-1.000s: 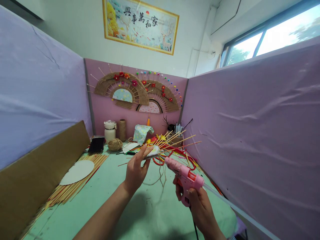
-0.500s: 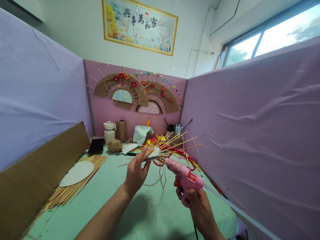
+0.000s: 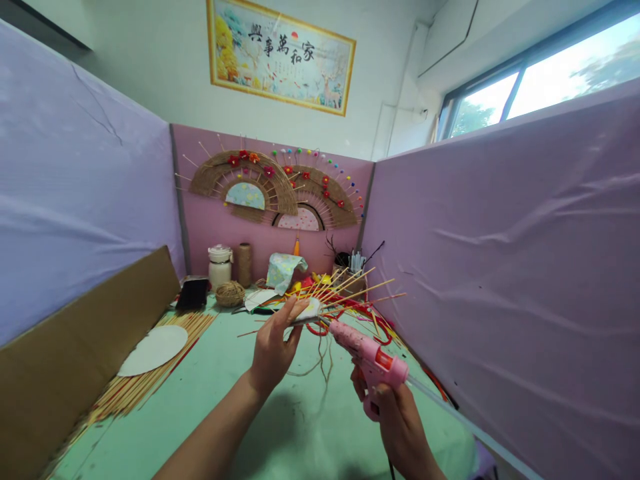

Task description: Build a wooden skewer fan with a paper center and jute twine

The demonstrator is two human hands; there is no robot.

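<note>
My left hand [image 3: 275, 343] pinches a small fabric-covered half-round piece [image 3: 311, 309] between thumb and fingers. Thin wooden sticks [image 3: 367, 288] fan out from that piece to the upper right. Wrapped around the handle of a pink glue gun [image 3: 367, 350] is my right hand [image 3: 393, 410]. The gun's nozzle points up and left, close to the right edge of the piece; whether it touches cannot be told. A clear glue stick [image 3: 433, 392] extends from the back of the gun.
On the green table [image 3: 200, 400] lie a white oval [image 3: 155, 350] on loose sticks [image 3: 113, 400], a twine ball [image 3: 230, 293], a white jar [image 3: 220, 267] and a crumpled cloth [image 3: 284, 272]. Cardboard [image 3: 90, 333] stands left. Two fans [image 3: 245, 177] hang on the pink panel [image 3: 200, 233].
The view has tilted very slightly, so the background sits a little lower. Both hands keep their holds, and the glue gun has shifted slightly downward beside the piece.
</note>
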